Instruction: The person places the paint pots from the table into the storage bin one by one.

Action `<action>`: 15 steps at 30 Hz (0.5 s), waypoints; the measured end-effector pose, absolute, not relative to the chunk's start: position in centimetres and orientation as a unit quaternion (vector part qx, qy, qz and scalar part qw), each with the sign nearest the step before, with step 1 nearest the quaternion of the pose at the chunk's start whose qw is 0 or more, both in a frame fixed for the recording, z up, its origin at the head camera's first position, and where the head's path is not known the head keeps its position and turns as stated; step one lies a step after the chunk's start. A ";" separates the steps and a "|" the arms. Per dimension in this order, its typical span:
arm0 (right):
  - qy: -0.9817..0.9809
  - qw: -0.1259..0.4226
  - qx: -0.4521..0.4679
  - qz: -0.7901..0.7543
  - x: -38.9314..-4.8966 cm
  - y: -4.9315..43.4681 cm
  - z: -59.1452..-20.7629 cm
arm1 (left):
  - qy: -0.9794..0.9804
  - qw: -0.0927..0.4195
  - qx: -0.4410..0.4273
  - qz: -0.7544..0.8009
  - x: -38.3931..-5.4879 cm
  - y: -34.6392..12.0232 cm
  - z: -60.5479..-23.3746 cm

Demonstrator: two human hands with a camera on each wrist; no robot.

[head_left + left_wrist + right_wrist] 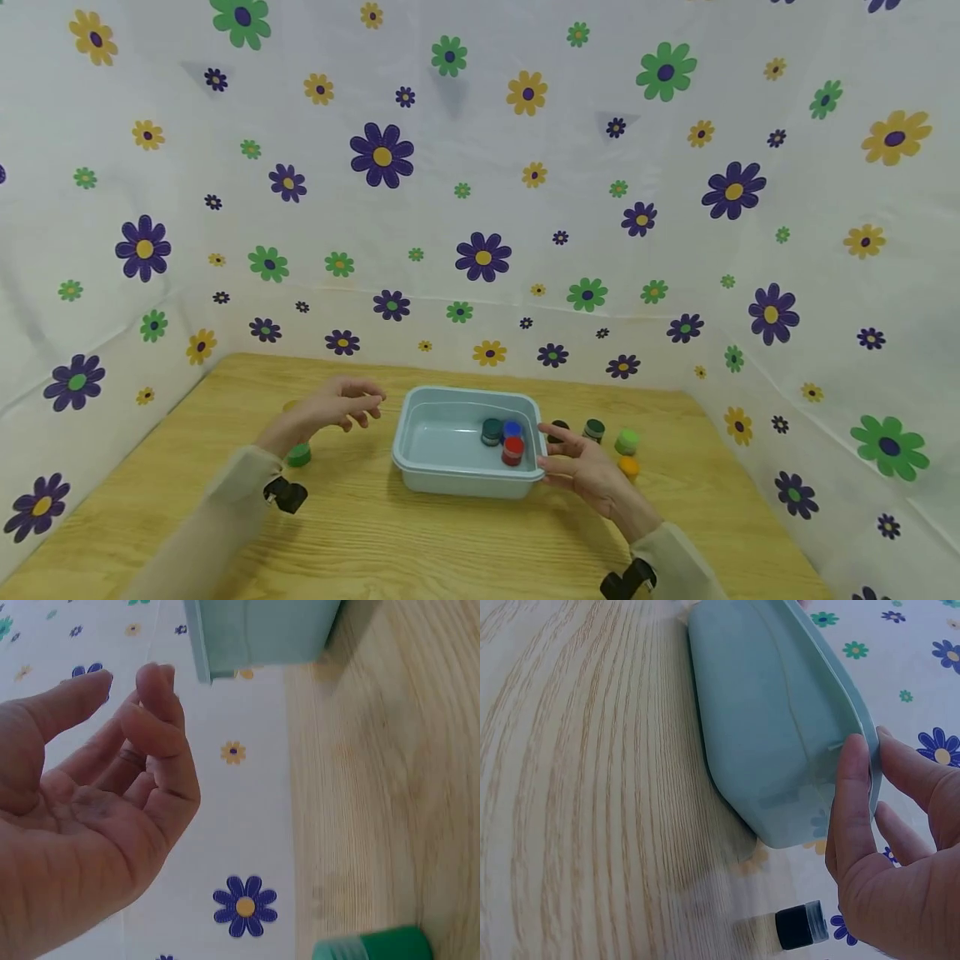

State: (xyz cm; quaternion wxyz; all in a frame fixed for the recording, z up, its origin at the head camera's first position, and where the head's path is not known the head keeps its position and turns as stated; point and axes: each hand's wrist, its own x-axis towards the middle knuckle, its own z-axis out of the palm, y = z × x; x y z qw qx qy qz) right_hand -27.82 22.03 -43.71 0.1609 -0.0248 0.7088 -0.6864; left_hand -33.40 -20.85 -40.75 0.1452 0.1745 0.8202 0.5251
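A light blue plastic tub (442,479) stands mid-table, holding three small paint pots: a dark green pot (491,432), a blue pot (512,429) and a red pot (513,451). My right hand (588,475) grips the tub's right rim, with fingers on both sides of the rim (866,724) in the right wrist view. Left of the tub, apart from it, my left hand (337,406) hovers with loosely bent fingers and nothing in them. Below its wrist is a green pot (299,455), also low in the left wrist view.
Right of the tub stand a black pot (558,428), a dark green-lidded pot (594,430), a lime green pot (627,442) and an orange pot (628,467). A yellow pot (290,405) is partly hidden behind my left wrist. A flowered sheet (480,208) walls the wooden table (390,550).
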 end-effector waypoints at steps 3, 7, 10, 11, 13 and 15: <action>0.710 0.158 -0.024 -0.686 -27.9 22.0 -43.8 | 0.821 0.145 0.176 0.523 -33.2 -22.3 -40.7; 0.708 0.156 -0.024 -0.688 -28.0 21.9 -43.8 | 0.823 0.142 0.179 0.520 -33.1 -24.3 -40.9; 0.705 0.158 -0.025 -0.691 -27.9 22.0 -43.8 | 0.828 0.145 0.175 0.512 -33.0 -25.7 -41.2; 0.704 0.159 -0.025 -0.691 -27.9 22.0 -43.8 | 0.831 0.145 0.172 0.508 -33.0 -26.1 -41.3; 0.704 0.159 -0.024 -0.692 -27.9 22.0 -43.8 | 0.837 0.148 0.167 0.500 -33.0 -26.8 -41.4; 0.703 0.157 -0.021 -0.693 -27.8 22.0 -43.8 | 0.840 0.148 0.166 0.495 -33.0 -27.3 -41.6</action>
